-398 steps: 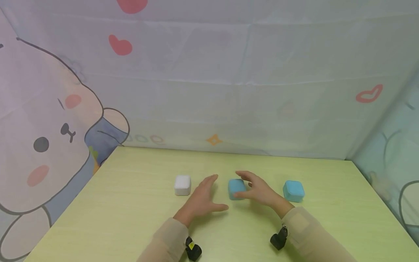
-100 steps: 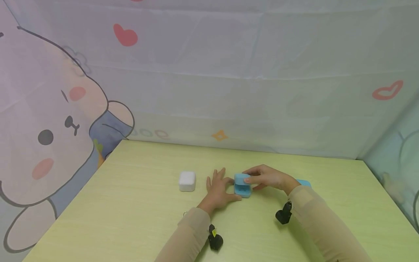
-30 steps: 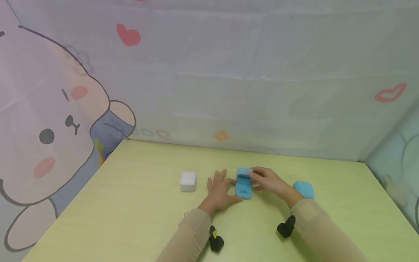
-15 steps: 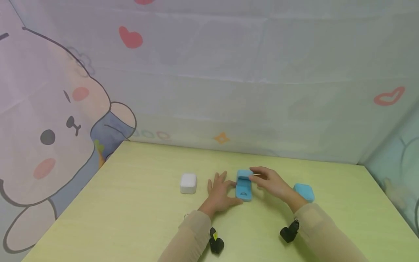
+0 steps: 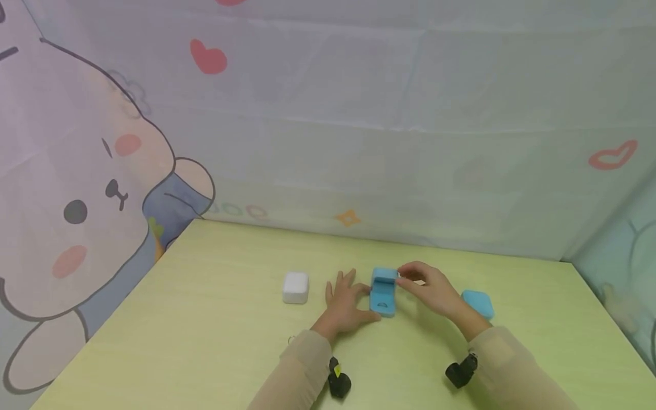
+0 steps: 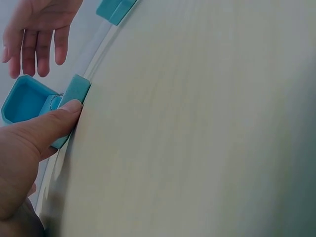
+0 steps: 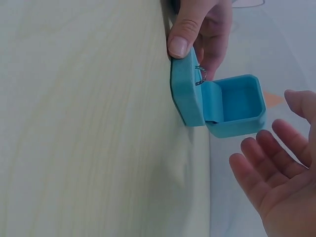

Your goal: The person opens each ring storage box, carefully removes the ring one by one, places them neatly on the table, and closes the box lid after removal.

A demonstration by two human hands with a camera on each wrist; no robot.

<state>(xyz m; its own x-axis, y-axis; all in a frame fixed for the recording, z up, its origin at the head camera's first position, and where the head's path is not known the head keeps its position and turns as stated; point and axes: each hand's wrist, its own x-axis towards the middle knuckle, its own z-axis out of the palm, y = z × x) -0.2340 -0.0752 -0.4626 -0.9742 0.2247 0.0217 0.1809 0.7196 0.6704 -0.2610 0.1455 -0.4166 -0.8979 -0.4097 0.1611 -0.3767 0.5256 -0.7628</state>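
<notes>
A blue ring box [image 5: 383,295] stands on the table with its lid raised and its inside showing. A silvery ring [image 7: 200,75] sits upright in its lower half. My left hand [image 5: 345,307] holds the base from the left side, thumb [image 6: 59,118] against the front and index finger farther back. To the right of the lid, my right hand [image 5: 430,289] is spread beside it. In the right wrist view a gap shows between the lid and those relaxed fingers [image 7: 266,148].
A closed white box [image 5: 295,287] stands left of my left hand. Beyond my right wrist is another closed blue box [image 5: 478,304]. A small ring [image 5: 291,340] lies by my left sleeve. Behind the table [image 5: 205,319] hangs a printed cloth [image 5: 328,114].
Both hands came to the middle blue box, and its lid went from closed to half raised to fully raised. My right hand has since let go and drawn right; my left stays on the base.
</notes>
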